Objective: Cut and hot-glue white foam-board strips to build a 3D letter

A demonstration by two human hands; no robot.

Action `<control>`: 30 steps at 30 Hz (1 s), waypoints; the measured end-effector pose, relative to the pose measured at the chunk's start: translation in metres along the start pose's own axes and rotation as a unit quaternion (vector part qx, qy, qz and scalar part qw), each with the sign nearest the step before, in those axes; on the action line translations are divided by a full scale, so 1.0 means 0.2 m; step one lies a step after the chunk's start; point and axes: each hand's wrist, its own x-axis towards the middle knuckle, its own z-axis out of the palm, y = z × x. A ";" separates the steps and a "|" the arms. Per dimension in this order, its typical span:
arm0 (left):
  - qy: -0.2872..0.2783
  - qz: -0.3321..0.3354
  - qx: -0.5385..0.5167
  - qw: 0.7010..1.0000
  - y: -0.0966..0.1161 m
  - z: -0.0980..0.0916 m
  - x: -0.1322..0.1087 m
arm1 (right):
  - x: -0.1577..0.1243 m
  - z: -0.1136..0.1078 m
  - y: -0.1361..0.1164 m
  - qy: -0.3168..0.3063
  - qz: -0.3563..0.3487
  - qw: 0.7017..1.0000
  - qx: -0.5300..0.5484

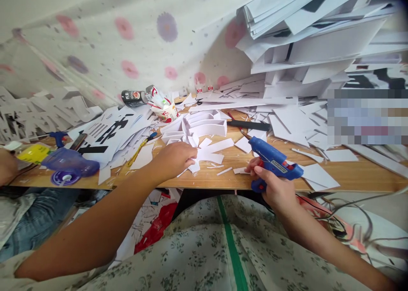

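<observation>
- My right hand [276,187] is closed around the handle of the blue glue gun [270,156]; its nozzle points away from me, apart from the white pieces in front of my left hand.
- My left hand [178,157] has its fingers drawn together at the near side of the curved white piece [212,127]; I cannot tell whether they pinch a strip or only rest there.
- That curved piece sits in the middle of the tabletop [197,181], beyond my left hand, its bent walls standing on edge.
- Done, as I judge it: several of those walls are already shaped and upright, and the white raised shapes [41,117] at far left look assembled.
- Left, as I judge it: the white strips [216,148] just beside my left hand lie flat and unattached. How many belong to this piece, I cannot tell.
</observation>
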 end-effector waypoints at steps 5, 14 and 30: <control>0.002 0.025 0.022 0.999 0.01 0.02 0.01 | -0.01 -0.01 0.01 -0.005 0.005 1.000 0.005; -0.007 0.068 0.032 0.997 0.01 0.03 0.02 | -0.01 0.00 -0.01 -0.024 0.012 1.000 -0.003; -0.039 0.079 0.007 0.996 -0.04 0.04 0.06 | -0.02 -0.01 -0.01 -0.034 -0.028 0.998 -0.047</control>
